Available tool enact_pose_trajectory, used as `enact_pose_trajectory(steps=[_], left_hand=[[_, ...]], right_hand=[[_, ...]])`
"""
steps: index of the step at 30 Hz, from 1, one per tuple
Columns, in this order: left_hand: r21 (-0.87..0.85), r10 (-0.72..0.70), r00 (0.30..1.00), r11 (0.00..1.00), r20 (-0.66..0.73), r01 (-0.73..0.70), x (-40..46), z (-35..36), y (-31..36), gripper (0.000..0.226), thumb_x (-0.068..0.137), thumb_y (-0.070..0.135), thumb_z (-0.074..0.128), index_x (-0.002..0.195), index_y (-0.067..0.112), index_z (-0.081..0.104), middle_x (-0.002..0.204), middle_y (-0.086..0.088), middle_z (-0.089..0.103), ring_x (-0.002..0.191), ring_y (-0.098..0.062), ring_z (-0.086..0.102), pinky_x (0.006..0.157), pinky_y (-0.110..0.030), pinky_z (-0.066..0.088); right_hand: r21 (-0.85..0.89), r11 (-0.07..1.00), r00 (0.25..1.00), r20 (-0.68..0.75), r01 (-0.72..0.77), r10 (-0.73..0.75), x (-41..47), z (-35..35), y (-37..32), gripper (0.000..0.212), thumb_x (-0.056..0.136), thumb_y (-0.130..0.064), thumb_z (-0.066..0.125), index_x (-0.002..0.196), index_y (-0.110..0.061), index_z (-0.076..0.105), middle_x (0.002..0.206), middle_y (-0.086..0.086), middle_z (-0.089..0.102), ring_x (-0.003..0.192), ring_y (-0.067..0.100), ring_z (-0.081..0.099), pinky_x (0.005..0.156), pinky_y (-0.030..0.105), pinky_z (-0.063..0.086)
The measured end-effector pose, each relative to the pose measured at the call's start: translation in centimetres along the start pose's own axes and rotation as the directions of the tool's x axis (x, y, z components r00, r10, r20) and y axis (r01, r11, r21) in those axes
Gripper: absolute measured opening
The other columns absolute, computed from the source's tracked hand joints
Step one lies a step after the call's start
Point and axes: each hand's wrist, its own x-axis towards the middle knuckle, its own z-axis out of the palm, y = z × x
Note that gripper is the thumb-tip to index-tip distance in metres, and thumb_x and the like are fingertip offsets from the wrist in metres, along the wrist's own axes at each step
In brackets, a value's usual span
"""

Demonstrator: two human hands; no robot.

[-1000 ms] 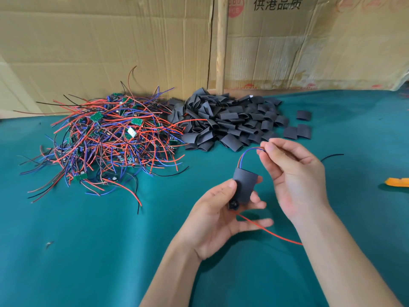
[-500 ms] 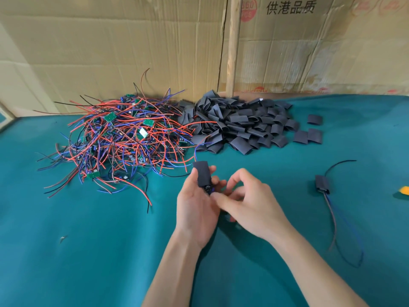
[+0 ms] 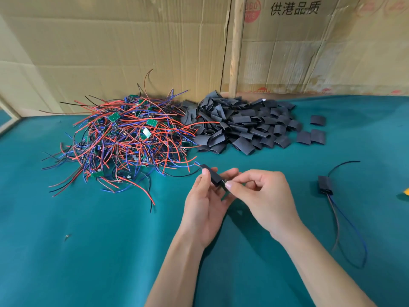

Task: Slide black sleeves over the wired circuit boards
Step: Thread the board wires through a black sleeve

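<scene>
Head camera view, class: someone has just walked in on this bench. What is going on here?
A person is sleeving wired circuit boards. The left hand holds a black sleeve while the right hand pinches at its near end. One sleeved board lies on the green cloth to the right, wires trailing. Behind, a tangle of unsleeved boards sits beside a heap of empty sleeves.

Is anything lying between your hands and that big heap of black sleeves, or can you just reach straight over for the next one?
Nothing visible blocks the way. Bare green cloth lies between the hands and the pile of black sleeves. The left hand and right hand hold one sleeve; the tangled wired boards sit left.
</scene>
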Motion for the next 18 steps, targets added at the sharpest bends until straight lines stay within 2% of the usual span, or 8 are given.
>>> enact_pose_trajectory(steps=[4,6,9,11,12,14,16,18], left_hand=[[-0.029,-0.016,1.000,0.999,0.020,0.017,0.0,0.1,0.0,0.034,0.090,0.039,0.052,0.114,0.016,0.047,0.118,-0.025,0.070,0.099,-0.035,0.071,0.082,-0.041,0.060],[-0.037,-0.019,0.999,0.999,0.029,0.020,0.0,0.0,-0.1,0.033,0.089,0.038,0.053,0.111,0.014,0.044,0.120,-0.028,0.068,0.100,-0.037,0.071,0.088,-0.045,0.059],[-0.024,-0.038,0.999,0.999,0.022,0.039,0.1,-0.1,-0.2,0.032,0.094,0.035,0.051,0.116,0.013,0.042,0.127,-0.034,0.062,0.104,-0.038,0.070,0.094,-0.047,0.058],[-0.018,-0.049,0.999,0.999,0.007,0.049,0.2,-0.1,-0.3,0.029,0.101,0.032,0.048,0.119,0.011,0.043,0.130,-0.038,0.058,0.105,-0.036,0.070,0.090,-0.046,0.060],[-0.016,-0.053,0.999,0.998,-0.001,0.053,0.2,-0.2,-0.4,0.026,0.103,0.031,0.047,0.117,0.010,0.045,0.124,-0.037,0.061,0.101,-0.035,0.072,0.084,-0.045,0.061],[-0.001,-0.055,0.998,0.998,-0.024,0.055,0.1,-0.2,-0.4,0.021,0.103,0.028,0.049,0.105,0.007,0.051,0.098,-0.026,0.063,0.085,-0.032,0.073,0.074,-0.041,0.061],[0.023,-0.050,0.998,0.998,-0.046,0.051,0.0,-0.1,-0.3,0.017,0.102,0.024,0.051,0.093,0.010,0.053,0.079,-0.015,0.052,0.078,-0.031,0.071,0.074,-0.042,0.061],[0.052,-0.035,0.997,0.998,-0.063,0.039,0.0,0.0,-0.3,0.018,0.102,0.021,0.053,0.087,0.012,0.052,0.072,-0.011,0.050,0.078,-0.032,0.070,0.077,-0.043,0.061]], right_hand=[[-0.118,0.981,0.988,-0.005,0.155,-0.157,-0.5,0.6,-0.2,0.016,0.078,-0.015,0.086,0.071,-0.023,0.073,0.061,-0.019,0.066,0.053,0.003,0.060,0.054,0.008,0.039],[-0.186,0.964,0.981,0.019,0.191,-0.191,-0.5,0.7,0.0,0.017,0.074,-0.012,0.087,0.075,-0.022,0.074,0.068,-0.014,0.069,0.061,0.007,0.065,0.057,0.010,0.043],[-0.299,0.900,0.942,-0.005,0.318,-0.335,-0.3,0.4,0.3,0.018,0.075,-0.002,0.083,0.080,-0.018,0.077,0.073,-0.007,0.071,0.067,0.012,0.068,0.064,0.029,0.055],[-0.380,0.842,0.909,-0.001,0.384,-0.416,-0.3,0.2,0.3,0.013,0.078,-0.005,0.081,0.081,-0.018,0.077,0.076,-0.003,0.072,0.069,0.023,0.069,0.062,0.039,0.057],[-0.415,0.820,0.902,0.005,0.395,-0.432,-0.4,0.2,0.2,0.012,0.079,-0.007,0.080,0.082,-0.018,0.077,0.077,-0.003,0.073,0.069,0.027,0.069,0.060,0.042,0.056],[-0.474,0.788,0.897,0.009,0.393,-0.441,-0.5,0.2,0.1,0.011,0.080,-0.009,0.079,0.082,-0.019,0.076,0.076,-0.003,0.071,0.066,0.030,0.067,0.055,0.042,0.054],[-0.524,0.761,0.892,-0.002,0.383,-0.451,-0.6,0.0,-0.1,0.012,0.080,-0.009,0.080,0.080,-0.019,0.073,0.072,-0.003,0.068,0.064,0.030,0.064,0.052,0.042,0.052],[-0.575,0.730,0.890,-0.006,0.370,-0.456,-0.5,-0.6,-0.4,0.015,0.078,-0.010,0.082,0.082,-0.020,0.070,0.072,-0.004,0.068,0.063,0.030,0.064,0.051,0.040,0.052]])
